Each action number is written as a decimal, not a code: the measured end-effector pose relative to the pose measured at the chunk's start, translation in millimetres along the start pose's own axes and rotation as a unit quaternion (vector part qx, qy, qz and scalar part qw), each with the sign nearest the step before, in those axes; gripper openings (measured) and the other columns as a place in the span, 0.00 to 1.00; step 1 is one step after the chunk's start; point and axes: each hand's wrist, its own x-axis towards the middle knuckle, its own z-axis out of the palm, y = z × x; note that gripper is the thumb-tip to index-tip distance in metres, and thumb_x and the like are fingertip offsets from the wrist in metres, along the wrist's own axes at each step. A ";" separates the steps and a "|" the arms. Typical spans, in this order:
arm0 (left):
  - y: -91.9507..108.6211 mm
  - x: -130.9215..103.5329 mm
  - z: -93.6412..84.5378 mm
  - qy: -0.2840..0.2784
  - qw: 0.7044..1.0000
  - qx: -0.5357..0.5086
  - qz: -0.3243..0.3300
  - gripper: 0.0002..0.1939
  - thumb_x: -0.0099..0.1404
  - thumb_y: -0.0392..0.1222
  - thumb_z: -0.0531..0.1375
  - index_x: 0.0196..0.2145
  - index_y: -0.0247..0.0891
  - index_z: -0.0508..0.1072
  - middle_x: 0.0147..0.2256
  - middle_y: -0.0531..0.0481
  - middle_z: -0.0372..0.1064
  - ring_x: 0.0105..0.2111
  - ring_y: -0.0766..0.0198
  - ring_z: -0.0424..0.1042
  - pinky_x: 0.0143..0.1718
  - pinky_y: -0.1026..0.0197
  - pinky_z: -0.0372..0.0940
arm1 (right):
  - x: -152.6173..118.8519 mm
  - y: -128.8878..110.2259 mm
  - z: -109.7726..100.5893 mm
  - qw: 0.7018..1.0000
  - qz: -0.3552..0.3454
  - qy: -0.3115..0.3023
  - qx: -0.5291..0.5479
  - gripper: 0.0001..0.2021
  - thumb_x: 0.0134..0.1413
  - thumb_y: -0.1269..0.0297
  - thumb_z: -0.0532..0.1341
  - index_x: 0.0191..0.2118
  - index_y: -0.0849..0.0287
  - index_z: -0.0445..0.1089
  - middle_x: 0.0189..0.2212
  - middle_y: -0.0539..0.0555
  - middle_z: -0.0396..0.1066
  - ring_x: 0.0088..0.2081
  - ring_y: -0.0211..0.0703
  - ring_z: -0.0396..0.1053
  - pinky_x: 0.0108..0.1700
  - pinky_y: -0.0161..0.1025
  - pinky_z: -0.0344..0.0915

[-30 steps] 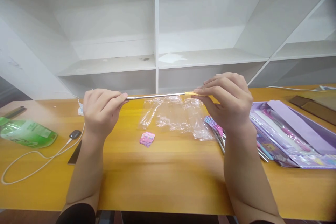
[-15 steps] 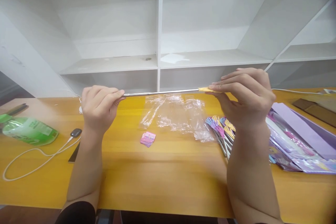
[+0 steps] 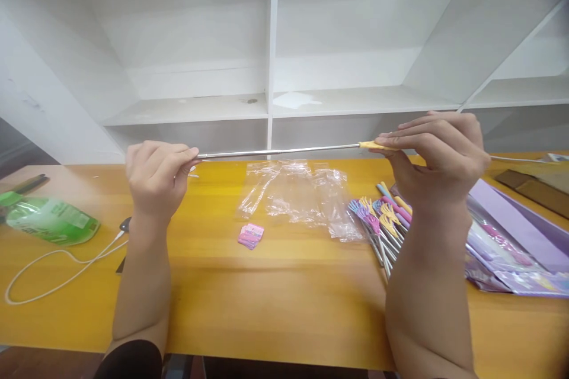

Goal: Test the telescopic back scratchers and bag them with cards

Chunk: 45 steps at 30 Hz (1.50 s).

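— Grip check: what does the left grip (image 3: 159,176) hold?

— It pinches the near-left end of a slim metal rod (image 3: 240,154) between thumb and fingers. That end is hidden inside the fingers.

— And the right grip (image 3: 444,154)?

— Also engaged. Thumb and fingertips pinch the yellow end piece (image 3: 370,145), fixed at the rod's right end. Part of the piece is covered by the fingers.

— State the rod's position relative to both.

— It spans the gap between them across the centre of the frame, nearly level, right end slightly higher. It appears raised off the desk (image 3: 267,314). Below it in the frame lie clear plastic bags (image 3: 293,204) and, nearer the lower centre, a small stack of pink cards (image 3: 251,235).

— Expected handling?

— Probably light and stiff along its length; the smooth metal may slip. A step in thickness near mid-length suggests telescoping sections, and the thinner right-hand section is likely easier to bend. Best hold: the thick section on the left and the base of the yellow end piece on the right, pulling in line.

— Nearby items?

— Just beside the right forearm, right of centre: a bundle of similar rods (image 3: 388,219) with coloured ends.
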 end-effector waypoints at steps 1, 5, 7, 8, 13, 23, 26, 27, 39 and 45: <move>0.6 0.2 1.0 0.002 1.000 0.001 0.003 0.05 0.75 0.39 0.67 0.44 0.50 0.77 0.37 0.56 0.82 0.36 0.59 0.76 0.38 0.50 0.62 | -0.3 0.9 0.1 1.000 -0.005 0.003 0.001 0.14 0.56 0.72 0.76 0.41 0.45 0.79 0.30 0.50 0.82 0.38 0.51 0.78 0.45 0.51 0.71; -5.0 -2.1 1.0 0.006 1.000 0.006 0.013 0.06 0.75 0.38 0.67 0.44 0.50 0.77 0.37 0.57 0.82 0.35 0.59 0.75 0.37 0.50 0.63 | -1.9 5.9 0.1 1.000 0.001 0.008 0.009 0.13 0.56 0.70 0.76 0.40 0.43 0.79 0.29 0.49 0.82 0.38 0.50 0.78 0.44 0.50 0.70; -16.7 -6.4 -1.8 0.009 1.000 0.011 0.010 0.05 0.75 0.39 0.67 0.45 0.50 0.78 0.37 0.58 0.82 0.36 0.60 0.75 0.37 0.50 0.64 | -4.6 13.9 -3.0 1.000 0.011 0.021 0.005 0.11 0.55 0.67 0.77 0.38 0.43 0.80 0.28 0.49 0.82 0.37 0.49 0.78 0.44 0.50 0.69; -24.4 -9.2 -3.4 -0.003 1.000 0.015 -0.001 0.04 0.76 0.40 0.66 0.46 0.50 0.78 0.39 0.59 0.83 0.38 0.60 0.76 0.39 0.50 0.65 | -6.7 19.6 -5.4 0.999 0.015 0.031 -0.003 0.10 0.55 0.66 0.78 0.37 0.43 0.80 0.28 0.49 0.82 0.36 0.49 0.78 0.43 0.49 0.68; -57.0 -21.7 -4.7 0.027 1.000 0.006 -0.011 0.03 0.75 0.46 0.68 0.46 0.51 0.79 0.39 0.61 0.82 0.39 0.62 0.75 0.40 0.51 0.66 | -21.2 50.4 -16.4 0.997 0.050 0.051 -0.037 0.09 0.51 0.60 0.80 0.32 0.43 0.81 0.26 0.49 0.82 0.30 0.49 0.79 0.40 0.50 0.65; -54.2 -21.1 -0.7 0.028 1.000 0.004 0.004 0.03 0.75 0.44 0.69 0.45 0.48 0.79 0.39 0.61 0.82 0.39 0.64 0.75 0.39 0.52 0.64 | -29.2 57.9 -22.5 0.996 0.058 0.054 -0.043 0.07 0.54 0.55 0.79 0.34 0.42 0.82 0.28 0.49 0.83 0.32 0.50 0.78 0.42 0.51 0.63; -57.2 -21.6 0.3 0.039 0.999 0.008 0.008 0.03 0.75 0.45 0.69 0.43 0.47 0.80 0.37 0.60 0.82 0.38 0.65 0.75 0.39 0.54 0.64 | -29.8 59.8 -23.4 0.996 0.037 0.057 -0.060 0.06 0.54 0.57 0.79 0.34 0.43 0.83 0.26 0.48 0.82 0.33 0.48 0.78 0.42 0.49 0.66; -58.0 -21.8 0.8 0.044 0.999 0.010 0.001 0.02 0.74 0.44 0.69 0.43 0.47 0.80 0.37 0.59 0.83 0.38 0.63 0.75 0.39 0.54 0.64 | -30.1 59.7 -23.5 0.995 0.038 0.062 -0.071 0.05 0.55 0.56 0.78 0.34 0.44 0.83 0.25 0.47 0.81 0.34 0.48 0.79 0.43 0.48 0.67; -66.2 -24.5 -2.6 0.067 0.997 -0.018 -0.022 0.03 0.72 0.39 0.70 0.42 0.45 0.81 0.36 0.52 0.83 0.39 0.57 0.75 0.41 0.51 0.64 | -49.9 81.2 -39.7 0.977 0.083 0.131 -0.145 0.06 0.56 0.54 0.75 0.31 0.46 0.84 0.21 0.47 0.75 0.40 0.53 0.78 0.45 0.50 0.70; -65.5 -28.5 -5.3 -0.025 0.999 -0.036 -0.026 0.06 0.81 0.34 0.61 0.46 0.27 0.77 0.41 0.42 0.80 0.55 0.53 0.74 0.42 0.50 0.49 | -61.5 90.8 -53.7 0.964 0.124 0.128 -0.196 0.07 0.56 0.54 0.75 0.28 0.43 0.82 0.20 0.45 0.76 0.44 0.56 0.79 0.50 0.55 0.69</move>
